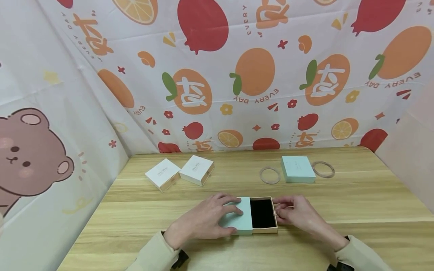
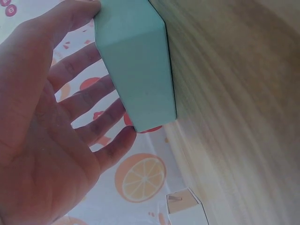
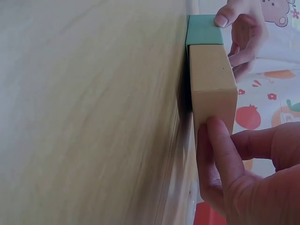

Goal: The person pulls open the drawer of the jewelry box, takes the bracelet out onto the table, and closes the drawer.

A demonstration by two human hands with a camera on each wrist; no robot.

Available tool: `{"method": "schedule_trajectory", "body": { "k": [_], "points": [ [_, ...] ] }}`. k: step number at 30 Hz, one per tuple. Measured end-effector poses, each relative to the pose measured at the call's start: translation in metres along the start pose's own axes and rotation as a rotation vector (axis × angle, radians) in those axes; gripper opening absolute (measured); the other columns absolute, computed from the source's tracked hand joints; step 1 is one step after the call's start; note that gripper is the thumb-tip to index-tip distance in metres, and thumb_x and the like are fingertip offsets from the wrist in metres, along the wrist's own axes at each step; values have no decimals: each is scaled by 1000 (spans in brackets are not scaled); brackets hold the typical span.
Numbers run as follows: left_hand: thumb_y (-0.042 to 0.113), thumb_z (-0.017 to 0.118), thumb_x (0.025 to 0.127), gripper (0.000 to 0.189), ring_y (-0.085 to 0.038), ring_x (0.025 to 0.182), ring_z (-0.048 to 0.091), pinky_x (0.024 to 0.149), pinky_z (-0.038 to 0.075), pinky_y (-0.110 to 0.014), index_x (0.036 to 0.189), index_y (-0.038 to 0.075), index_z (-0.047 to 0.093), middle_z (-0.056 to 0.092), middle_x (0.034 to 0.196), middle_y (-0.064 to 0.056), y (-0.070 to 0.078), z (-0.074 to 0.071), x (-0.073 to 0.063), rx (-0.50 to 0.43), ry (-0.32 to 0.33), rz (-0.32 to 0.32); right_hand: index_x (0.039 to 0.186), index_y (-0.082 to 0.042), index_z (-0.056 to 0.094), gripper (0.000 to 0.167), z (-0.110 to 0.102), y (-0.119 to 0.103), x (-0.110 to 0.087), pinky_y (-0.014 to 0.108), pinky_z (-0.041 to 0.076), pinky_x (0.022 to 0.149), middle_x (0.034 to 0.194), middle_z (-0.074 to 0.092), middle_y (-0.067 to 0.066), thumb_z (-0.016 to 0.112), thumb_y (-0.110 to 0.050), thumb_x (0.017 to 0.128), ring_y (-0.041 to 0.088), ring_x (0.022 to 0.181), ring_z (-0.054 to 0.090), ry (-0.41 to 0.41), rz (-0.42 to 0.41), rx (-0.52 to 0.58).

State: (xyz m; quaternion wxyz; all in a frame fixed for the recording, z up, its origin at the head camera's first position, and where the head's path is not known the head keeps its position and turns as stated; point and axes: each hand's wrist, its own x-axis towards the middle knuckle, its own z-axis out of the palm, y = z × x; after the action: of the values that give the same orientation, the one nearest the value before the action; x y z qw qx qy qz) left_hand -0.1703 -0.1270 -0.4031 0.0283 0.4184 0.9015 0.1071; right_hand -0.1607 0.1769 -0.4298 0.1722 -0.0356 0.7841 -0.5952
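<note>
A mint-green box sleeve point(image 1: 245, 214) lies on the table with its cream drawer point(image 1: 264, 230) slid partly out to the right. Black padding point(image 1: 262, 213) lines the drawer. My left hand point(image 1: 211, 220) holds the sleeve, fingers spread over its top and thumb at the near edge. In the left wrist view the sleeve's green end point(image 2: 140, 79) faces the palm. At the drawer's right end, my right hand point(image 1: 298, 214) grips with thumb and fingertips. The right wrist view shows those fingers point(image 3: 225, 145) against the drawer's end face.
Two white boxes point(image 1: 162, 173) point(image 1: 197, 168) stand at the back left. Farther right is another mint-green box point(image 1: 298, 168), closed, between two thin bangles point(image 1: 270, 183) point(image 1: 323, 177). A fruit-print cloth point(image 1: 217, 124) hangs behind the wooden table point(image 1: 135, 226).
</note>
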Motion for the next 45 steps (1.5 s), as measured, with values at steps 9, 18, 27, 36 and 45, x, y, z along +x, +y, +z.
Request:
{"method": "schedule_trajectory", "body": {
  "k": [9, 18, 27, 36, 45],
  "points": [
    [46, 71, 91, 39, -22, 141, 48, 116, 43, -45, 127, 30, 69, 54, 152, 4, 0, -1, -1, -10, 0, -5, 130, 14, 60, 37, 5, -3, 3, 25, 60, 70, 94, 66, 8, 56, 9, 94, 14, 85, 62, 5, -14, -4],
    [46, 72, 90, 38, -21, 141, 48, 115, 43, -45, 125, 31, 70, 55, 150, 4, 0, 0, -1, -19, 17, -6, 128, 15, 60, 40, 14, -6, 3, 25, 61, 74, 92, 70, 9, 62, 13, 88, 13, 85, 66, 26, -1, 16],
    [45, 73, 90, 38, -22, 141, 48, 115, 43, -46, 124, 31, 70, 56, 150, 4, 0, 0, 0, -28, 17, -12, 128, 17, 58, 41, 18, -7, 5, 27, 62, 75, 92, 69, 11, 62, 14, 87, 14, 83, 67, 15, -16, 40],
    [46, 73, 89, 38, -23, 141, 48, 117, 42, -47, 124, 31, 70, 55, 150, 4, 1, -1, 0, -38, 6, -25, 129, 17, 57, 42, 23, -7, 7, 26, 62, 74, 92, 69, 10, 61, 15, 88, 13, 82, 66, 15, -8, 58],
    [46, 73, 88, 38, -22, 140, 48, 116, 42, -47, 123, 31, 70, 56, 149, 5, 1, -1, 0, -34, 7, -24, 127, 15, 60, 38, 26, -8, 8, 26, 61, 72, 92, 68, 10, 61, 12, 89, 13, 81, 67, 13, -31, 45]
  ]
}}
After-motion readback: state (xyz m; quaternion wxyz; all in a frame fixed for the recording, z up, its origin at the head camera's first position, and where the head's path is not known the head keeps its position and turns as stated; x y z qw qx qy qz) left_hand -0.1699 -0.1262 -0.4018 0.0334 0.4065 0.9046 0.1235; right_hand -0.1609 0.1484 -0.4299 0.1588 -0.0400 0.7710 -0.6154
